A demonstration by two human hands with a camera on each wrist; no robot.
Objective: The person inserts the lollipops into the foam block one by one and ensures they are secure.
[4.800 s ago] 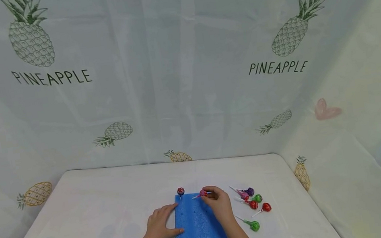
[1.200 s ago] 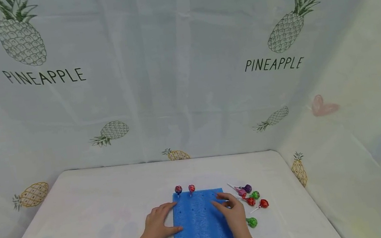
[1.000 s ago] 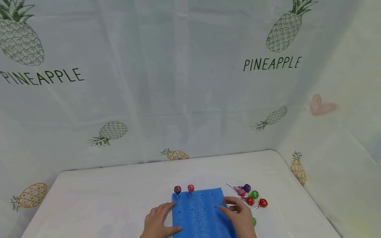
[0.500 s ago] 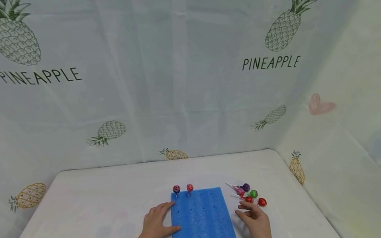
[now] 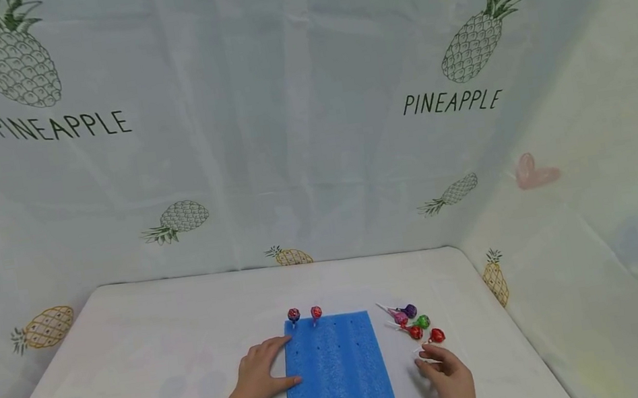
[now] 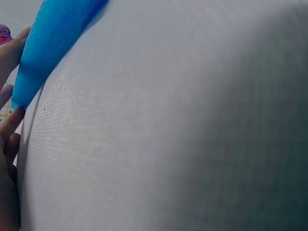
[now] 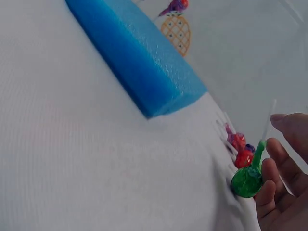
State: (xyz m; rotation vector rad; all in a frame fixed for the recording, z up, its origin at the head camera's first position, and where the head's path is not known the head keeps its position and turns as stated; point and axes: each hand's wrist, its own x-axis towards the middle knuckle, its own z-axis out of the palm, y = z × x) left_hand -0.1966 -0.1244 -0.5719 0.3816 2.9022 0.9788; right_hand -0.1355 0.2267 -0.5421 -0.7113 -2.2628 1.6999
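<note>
A blue foam block [image 5: 337,380] lies on the table. Two lollipops stand in its far edge: a dark red one [image 5: 294,315] at the corner and a pink-red one [image 5: 316,311] beside it. My left hand [image 5: 258,374] rests against the block's left side, thumb and fingers spread along the edge. To the right of the block, my right hand [image 5: 451,377] holds a green lollipop [image 7: 247,182] by its white stick, between thumb and fingers, its head hanging downward in the right wrist view. The hand hides most of it in the head view.
Several more lollipops lie right of the block, among them a purple one [image 5: 410,310], a pink one [image 5: 400,318], another green one [image 5: 423,322] and a red one [image 5: 437,335]. Small dark holes run in rows across the block. A printed curtain [image 5: 261,132] hangs behind the table [image 5: 162,343].
The pink-red lollipop, earlier in my right hand, now stands in the block. My right hand has moved right and toward me, and has taken the nearer green lollipop. My left hand has stayed.
</note>
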